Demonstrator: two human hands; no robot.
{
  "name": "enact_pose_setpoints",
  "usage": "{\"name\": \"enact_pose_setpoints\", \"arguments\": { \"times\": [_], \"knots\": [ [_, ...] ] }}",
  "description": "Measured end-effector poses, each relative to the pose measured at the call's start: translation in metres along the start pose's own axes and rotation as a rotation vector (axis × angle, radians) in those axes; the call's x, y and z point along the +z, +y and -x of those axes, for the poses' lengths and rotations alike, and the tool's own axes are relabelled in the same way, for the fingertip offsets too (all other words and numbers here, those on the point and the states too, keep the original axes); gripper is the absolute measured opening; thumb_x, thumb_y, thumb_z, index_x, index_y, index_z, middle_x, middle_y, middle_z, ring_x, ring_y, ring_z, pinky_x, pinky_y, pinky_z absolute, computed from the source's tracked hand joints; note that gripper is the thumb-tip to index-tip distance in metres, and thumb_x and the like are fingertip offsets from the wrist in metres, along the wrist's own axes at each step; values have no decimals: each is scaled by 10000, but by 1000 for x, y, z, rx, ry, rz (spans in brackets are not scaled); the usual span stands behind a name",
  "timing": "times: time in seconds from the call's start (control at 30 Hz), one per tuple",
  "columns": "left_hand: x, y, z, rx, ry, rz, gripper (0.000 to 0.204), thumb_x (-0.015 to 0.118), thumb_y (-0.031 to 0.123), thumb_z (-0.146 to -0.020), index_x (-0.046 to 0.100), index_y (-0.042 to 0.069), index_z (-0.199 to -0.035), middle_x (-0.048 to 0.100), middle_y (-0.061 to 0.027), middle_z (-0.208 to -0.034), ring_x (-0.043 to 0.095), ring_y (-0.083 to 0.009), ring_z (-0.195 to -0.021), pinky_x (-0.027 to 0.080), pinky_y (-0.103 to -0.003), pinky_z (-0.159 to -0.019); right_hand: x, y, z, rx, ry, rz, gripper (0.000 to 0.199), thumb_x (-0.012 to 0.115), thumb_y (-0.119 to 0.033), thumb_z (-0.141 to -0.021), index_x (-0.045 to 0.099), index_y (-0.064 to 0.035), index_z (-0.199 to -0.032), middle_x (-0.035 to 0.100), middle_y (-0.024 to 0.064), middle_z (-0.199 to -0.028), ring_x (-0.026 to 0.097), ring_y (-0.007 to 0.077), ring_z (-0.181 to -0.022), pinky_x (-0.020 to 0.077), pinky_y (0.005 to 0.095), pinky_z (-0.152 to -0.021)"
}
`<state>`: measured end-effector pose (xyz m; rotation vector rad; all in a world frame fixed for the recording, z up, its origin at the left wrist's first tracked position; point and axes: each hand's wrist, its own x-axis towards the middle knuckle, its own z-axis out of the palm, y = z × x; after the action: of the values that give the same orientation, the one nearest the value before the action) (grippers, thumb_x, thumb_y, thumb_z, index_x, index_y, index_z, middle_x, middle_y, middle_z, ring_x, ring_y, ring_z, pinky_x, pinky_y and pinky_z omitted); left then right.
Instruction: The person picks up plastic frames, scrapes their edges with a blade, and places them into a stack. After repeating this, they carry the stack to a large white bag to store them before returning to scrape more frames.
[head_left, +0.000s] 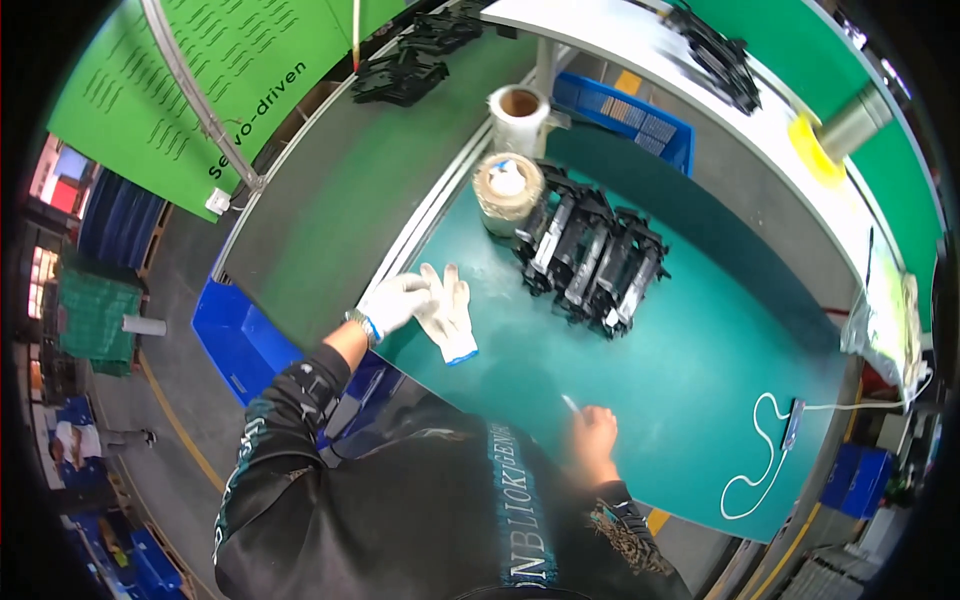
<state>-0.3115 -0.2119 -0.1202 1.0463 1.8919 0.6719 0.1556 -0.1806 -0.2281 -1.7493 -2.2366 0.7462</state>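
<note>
The left hand is gloved in white; its fingers are laid flat and spread on a loose white glove, pressing it to the green mat without closing around it. One loose glove is counted, with a blue cuff edge at its 5 o'clock end. It lies at the mat's 9 o'clock edge.

The right hand is bare. Its fingers are curled loosely around a small thin white object that projects at 11 o'clock from the fist; what the object is cannot be told. The hand is at 5 o'clock from the glove and well apart from it.

At 1 o'clock from the glove, a cluster of black plastic parts is set on the mat; about five are counted, overlapping. Just beside the cluster at 10 o'clock stands one brownish tape roll, and beyond it at 12 o'clock one white film roll with a brown core.

A white cable is looped at the mat's 4 o'clock corner. One blue crate is seen behind the mat at 1 o'clock, another blue bin on the floor at 9 o'clock. A large green board with dark lettering is placed at 10 o'clock.
</note>
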Motion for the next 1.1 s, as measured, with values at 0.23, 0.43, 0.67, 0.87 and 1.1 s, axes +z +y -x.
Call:
{"name": "enact_pose_setpoints", "arguments": {
  "times": [0.23,0.43,0.67,0.87,1.1],
  "knots": [
    [-132,-36,-156,-99,355,272,473,649,345,-874,628,13,-1210,684,-132,-1104,655,-215,-975,533,-352,-847,71,-38,-51,-57,-145,-1,195,797,-219,-734,670,-71,-741,618,81,-756,588,274,-783,478,411,-728],
    [-251,-87,-340,-62,491,1064,756,650,432,-911,357,-10,-1449,454,-245,-1394,539,-372,-1193,501,-473,-949,78,-87,-93,12,-285,-29,276,834,-206,-708,621,-43,-644,595,63,-631,547,193,-575,464,343,-562],
    [-318,-79,-462,-90,374,1536,885,648,439,-906,190,-21,-1507,279,-265,-1534,432,-442,-1317,415,-572,-1033,90,-113,-104,616,-375,-319,238,842,-86,-734,617,-50,-666,567,-41,-598,465,56,-531,402,254,-495],
    [-336,-124,-503,-118,571,1553,654,645,302,-900,371,-42,-1385,473,-289,-1342,571,-459,-1136,492,-600,-920,101,-120,-110,626,-403,-312,241,839,-72,-741,611,-55,-665,558,-60,-608,453,41,-532,389,243,-489],
    [-273,-143,-317,181,446,1786,374,543,167,-925,470,-44,-1225,610,-205,-1173,648,-388,-1035,538,-599,-851,66,-134,-139,420,-436,-188,255,825,-97,-767,600,-58,-652,548,-52,-608,450,55,-558,390,245,-515]
  ]
}}
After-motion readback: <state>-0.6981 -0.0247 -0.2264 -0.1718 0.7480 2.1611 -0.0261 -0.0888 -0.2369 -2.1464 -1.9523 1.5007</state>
